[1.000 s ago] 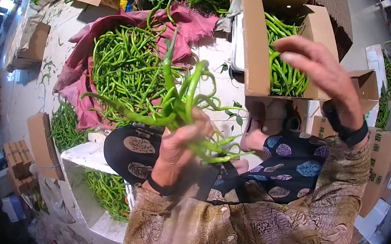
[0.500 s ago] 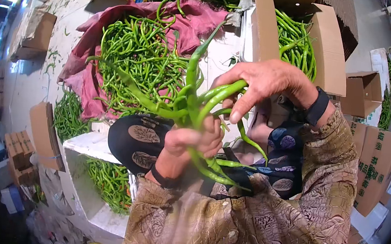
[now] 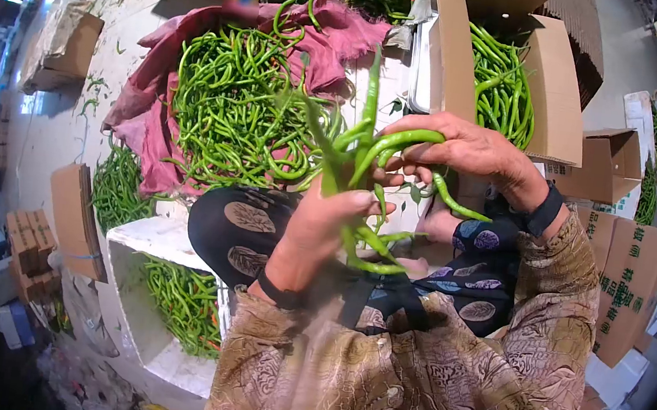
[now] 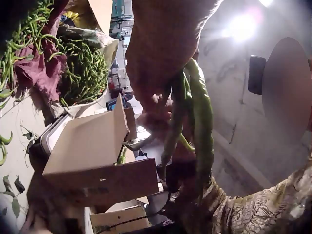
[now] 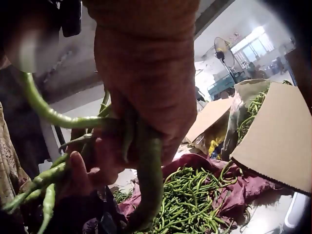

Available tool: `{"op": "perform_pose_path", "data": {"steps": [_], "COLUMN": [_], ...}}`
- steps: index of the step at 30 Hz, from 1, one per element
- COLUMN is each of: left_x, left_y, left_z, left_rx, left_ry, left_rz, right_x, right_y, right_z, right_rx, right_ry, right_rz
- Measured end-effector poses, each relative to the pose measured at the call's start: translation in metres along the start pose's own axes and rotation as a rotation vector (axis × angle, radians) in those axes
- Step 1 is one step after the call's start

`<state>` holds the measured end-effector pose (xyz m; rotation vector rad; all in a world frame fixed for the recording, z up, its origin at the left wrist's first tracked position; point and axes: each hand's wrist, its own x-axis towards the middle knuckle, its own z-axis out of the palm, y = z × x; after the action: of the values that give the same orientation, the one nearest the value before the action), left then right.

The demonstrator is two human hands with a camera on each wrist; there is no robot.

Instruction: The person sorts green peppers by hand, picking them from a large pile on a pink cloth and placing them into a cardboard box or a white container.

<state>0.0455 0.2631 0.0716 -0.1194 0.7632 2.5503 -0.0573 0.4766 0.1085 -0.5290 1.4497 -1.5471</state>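
Observation:
My left hand (image 3: 314,224) grips a bunch of long green chili peppers (image 3: 371,100) above the lap, stems and tips poking out on both sides of the fist. Close on its right, my right hand (image 3: 472,150) holds a couple of peppers, one a curved pepper (image 3: 413,137) bent across the fingertips. Another pepper (image 3: 454,201) hangs below that hand. In the left wrist view, peppers (image 4: 201,117) dangle beneath the left hand. The right wrist view has a thick pepper (image 5: 150,180) under the right palm, with the left thumb (image 5: 79,170) nearby.
A heap of green peppers (image 3: 233,113) lies on a pink cloth (image 3: 141,111) ahead. An open cardboard box (image 3: 455,57) with peppers stands front right. At lower left is a white foam box (image 3: 125,287) holding peppers. Printed cartons (image 3: 628,280) stand at right.
My right hand came from over the cardboard box to the bunch, took hold of peppers there, and has shifted slightly right with them. The left hand still grips its bunch.

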Motion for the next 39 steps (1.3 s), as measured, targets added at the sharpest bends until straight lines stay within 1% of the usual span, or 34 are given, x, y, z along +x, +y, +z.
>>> {"op": "perform_pose_path", "data": {"steps": [1, 2, 3, 4, 5, 6, 7, 9, 11, 13, 15, 16, 17, 18, 19, 21, 22, 24, 25, 27, 28, 29, 31, 33, 34, 37, 39], "left_x": [0.002, 0.003, 0.004, 0.004, 0.004, 0.003, 0.002, 0.001, 0.002, 0.003, 0.004, 0.004, 0.003, 0.002, 0.001, -0.001, -0.002, -0.001, -0.002, -0.003, -0.003, 0.000, 0.006, 0.010, 0.011, 0.009, 0.008], "left_y": [0.002, 0.003, 0.003, 0.005, 0.004, 0.002, 0.001, -0.001, -0.003, -0.002, -0.002, -0.002, -0.002, -0.001, -0.001, 0.002, 0.004, 0.011, 0.017, 0.025, 0.026, 0.024, 0.018, 0.008, 0.007, 0.007, 0.007], "left_z": [-0.001, -0.002, -0.002, 0.004, 0.004, 0.002, 0.001, 0.002, 0.003, 0.002, 0.000, -0.003, -0.005, -0.008, -0.009, -0.005, -0.010, -0.018, -0.017, -0.018, -0.014, -0.012, -0.001, -0.008, -0.006, -0.006, -0.006], "left_rx": [0.149, 0.294, 0.437, 0.433, 0.432, 0.466, 0.500, 0.524, 0.299, 0.307, 0.180, 0.110, 0.109, 0.041, -0.026, -0.034, -0.072, -0.112, -0.133, -0.061, -0.117, 0.059, 0.211, 0.171, 0.165, 0.176, 0.191], "left_ry": [0.062, 0.122, 0.183, 0.285, 0.282, 0.278, 0.274, 0.252, 0.267, 0.264, 0.213, 0.244, 0.242, 0.256, 0.270, 0.273, 0.198, 0.060, 0.084, 0.059, 0.124, 0.263, 0.390, 0.314, 0.318, 0.312, 0.303], "left_rz": [-0.025, -0.050, -0.073, -0.119, -0.117, -0.048, 0.019, 0.040, 0.029, 0.041, 0.123, 0.136, 0.138, 0.168, 0.195, 0.256, 0.282, 0.351, 0.405, 0.498, 0.490, 0.501, 0.363, 0.299, 0.300, 0.310, 0.317], "right_x": [-0.005, -0.010, -0.017, -0.023, -0.025, -0.030, -0.033, -0.035, -0.032, -0.027, -0.025, -0.027, -0.029, -0.032, -0.035, -0.041, -0.043, -0.049, -0.053, -0.056, -0.056, -0.055, -0.049, -0.038, -0.034, -0.026, -0.025], "right_y": [-0.005, -0.003, 0.000, 0.001, 0.001, -0.002, -0.005, 0.006, 0.003, -0.001, -0.004, -0.002, -0.002, -0.006, -0.008, -0.007, -0.006, -0.002, 0.002, 0.009, 0.011, 0.010, 0.007, 0.008, 0.008, 0.007, 0.025], "right_z": [0.003, -0.002, -0.004, -0.005, -0.005, 0.001, 0.011, 0.017, 0.023, 0.028, 0.029, 0.028, 0.028, 0.028, 0.025, 0.017, 0.015, 0.013, 0.010, 0.004, 0.005, 0.008, 0.015, 0.028, 0.035, 0.049, 0.048], "right_rx": [0.072, 0.140, 0.137, 0.105, 0.073, 0.020, 0.072, 0.073, 0.069, 0.037, 0.037, 0.082, 0.127, 0.111, 0.073, 0.032, 0.029, 0.179, 0.178, 0.220, 0.376, 0.497, 0.512, 0.575, 0.622, 0.656, 0.614], "right_ry": [0.098, 0.122, 0.129, 0.139, 0.144, 0.185, 0.239, 0.262, 0.294, 0.477, 0.501, 0.562, 0.622, 0.679, 0.699, 0.710, 0.724, 0.716, 0.733, 0.719, 0.722, 0.683, 0.584, 0.502, 0.475, 0.478, 0.456], "right_rz": [0.099, 0.205, 0.207, 0.232, 0.255, 0.333, 0.326, 0.249, 0.258, 0.236, 0.203, 0.189, 0.177, 0.142, 0.167, 0.204, 0.204, 0.303, 0.307, 0.284, 0.228, 0.173, 0.161, 0.109, 0.095, 0.067, 0.089]}}
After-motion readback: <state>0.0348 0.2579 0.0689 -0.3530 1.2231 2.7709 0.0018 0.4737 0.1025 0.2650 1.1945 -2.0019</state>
